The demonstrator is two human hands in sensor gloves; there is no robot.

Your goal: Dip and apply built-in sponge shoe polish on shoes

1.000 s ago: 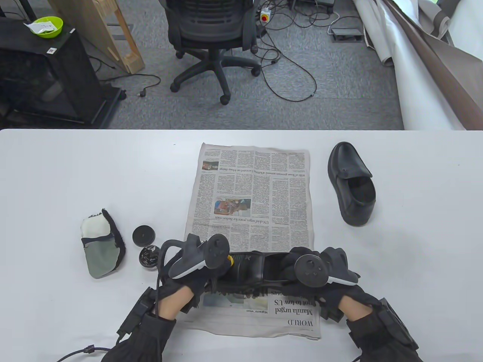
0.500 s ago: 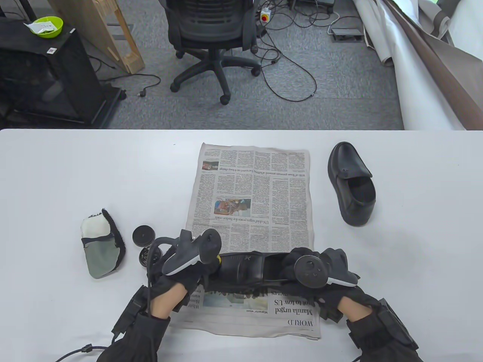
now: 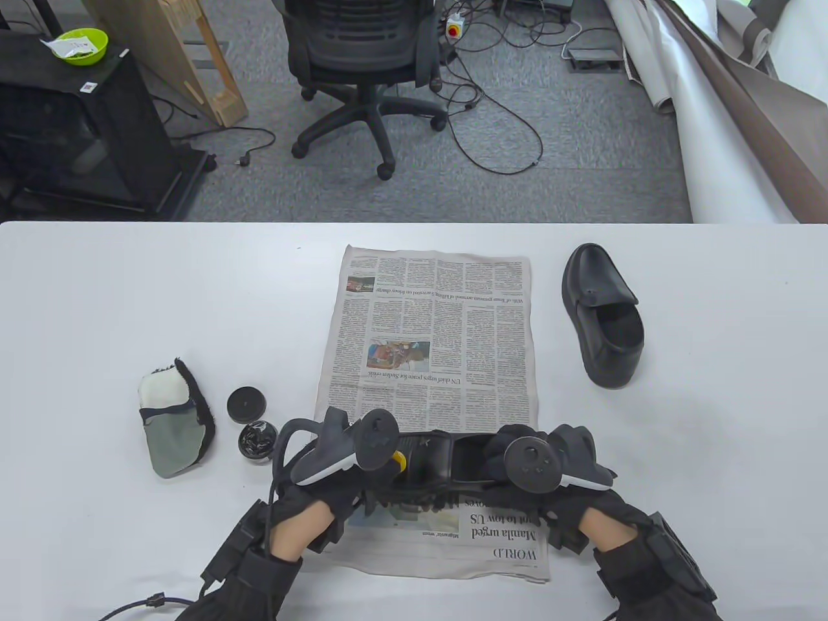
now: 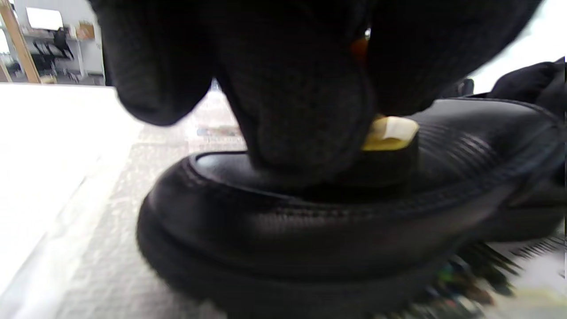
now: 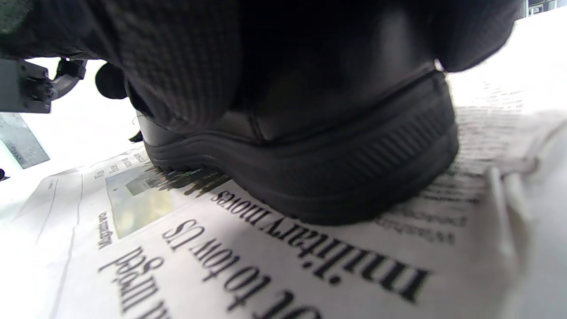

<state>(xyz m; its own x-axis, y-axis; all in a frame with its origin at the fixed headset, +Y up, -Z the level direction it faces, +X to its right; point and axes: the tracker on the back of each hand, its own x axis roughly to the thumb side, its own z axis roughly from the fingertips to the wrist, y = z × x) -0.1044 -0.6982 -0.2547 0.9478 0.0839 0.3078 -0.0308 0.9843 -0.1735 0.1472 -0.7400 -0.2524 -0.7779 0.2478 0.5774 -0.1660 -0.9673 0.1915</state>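
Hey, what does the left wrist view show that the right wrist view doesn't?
Only the left wrist view shows the yellow sponge applicator, gripped by the left hand and pressed on the shoe's toe. Only the right wrist view shows the right hand gripping the shoe's heel, plus the newspaper headline print. Both show the same black shoe standing on the newspaper.

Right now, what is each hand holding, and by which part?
The left hand pinches a yellow sponge by its top, against the shoe's toe. The right hand grips that shoe at the heel.
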